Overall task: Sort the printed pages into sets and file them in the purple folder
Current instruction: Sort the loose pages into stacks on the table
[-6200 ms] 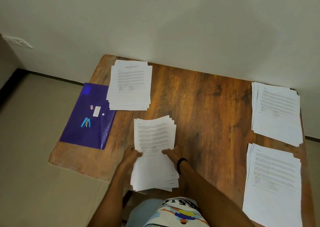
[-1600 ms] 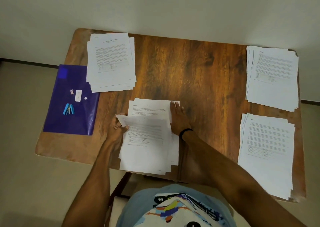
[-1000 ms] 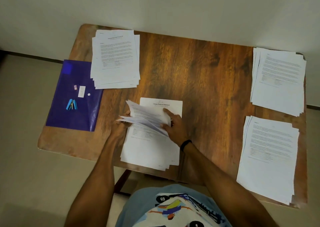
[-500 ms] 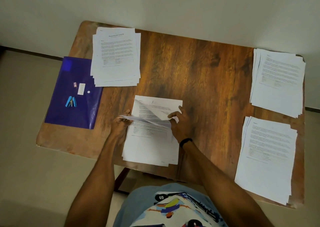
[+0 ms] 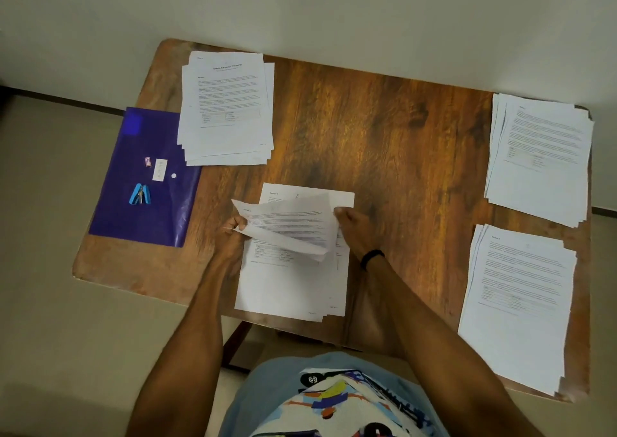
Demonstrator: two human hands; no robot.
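A stack of printed pages (image 5: 287, 286) lies at the near edge of the wooden table (image 5: 384, 142). Its top sheets (image 5: 290, 228) are lifted and bent. My left hand (image 5: 233, 236) pinches their left edge, and my right hand (image 5: 355, 228) grips their right edge. The purple folder (image 5: 147, 209) lies flat at the table's left edge, partly overhanging it. Three more page stacks sit on the table: one at the back left (image 5: 227, 109), one at the back right (image 5: 541, 156), one at the front right (image 5: 517, 303).
A small blue stapler (image 5: 140, 195), a white label (image 5: 159, 169) and a tiny staple box (image 5: 148, 161) rest on the folder. The wall runs close behind the table. Bare wood shows in the table's middle. The right stacks reach the table's right edge.
The lifted sheets have risen and spread wider between my hands. My right hand moved from the page's top edge to the lifted sheets' right edge. The other stacks and folder stayed put.
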